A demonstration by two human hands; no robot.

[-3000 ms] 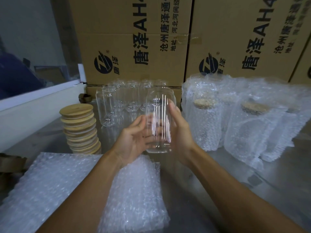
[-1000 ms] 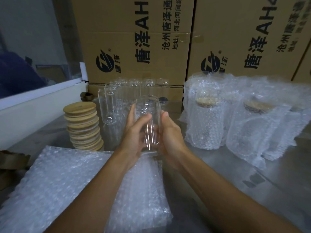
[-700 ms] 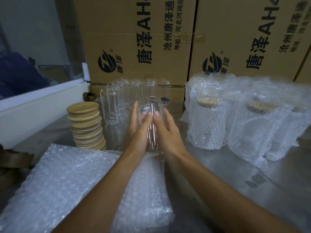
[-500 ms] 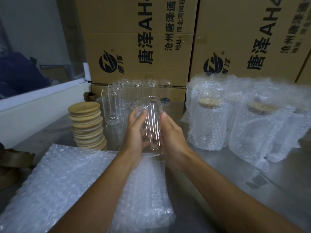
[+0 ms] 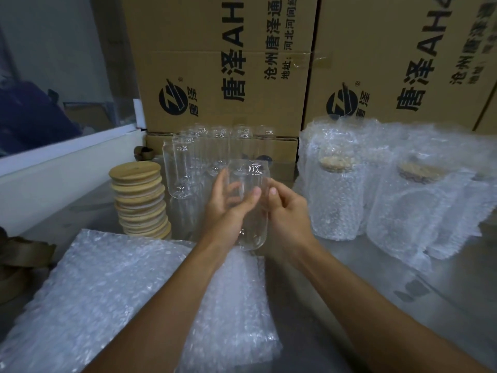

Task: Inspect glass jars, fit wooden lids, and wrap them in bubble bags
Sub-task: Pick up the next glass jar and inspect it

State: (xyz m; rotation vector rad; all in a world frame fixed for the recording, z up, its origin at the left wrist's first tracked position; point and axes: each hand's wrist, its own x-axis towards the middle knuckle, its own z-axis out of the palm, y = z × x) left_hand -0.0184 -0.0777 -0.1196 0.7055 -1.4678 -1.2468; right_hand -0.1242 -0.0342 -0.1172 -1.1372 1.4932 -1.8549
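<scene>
Glass jar (image 5: 251, 208) sits upright between my left hand (image 5: 226, 211) and right hand (image 5: 286, 214), both curled around it, above bubble bags (image 5: 113, 286); wooden lids (image 5: 141, 197) left, wrapped jars (image 5: 336, 189) right.

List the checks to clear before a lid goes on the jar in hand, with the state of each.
1. Jar held securely: ok, left hand and right hand both wrap it, clear of the table.
2. Jar mouth bare: ok, no lid on it.
3. Glass free of cracks or chips: cannot tell, glare and fingers cover much of it.
4. Lids in reach: ok, stacked left of the jar.
5. A hand free to take a lid: not ok, both grip the jar.
6. Bubble bags ready: ok, piled below the hands.
</scene>
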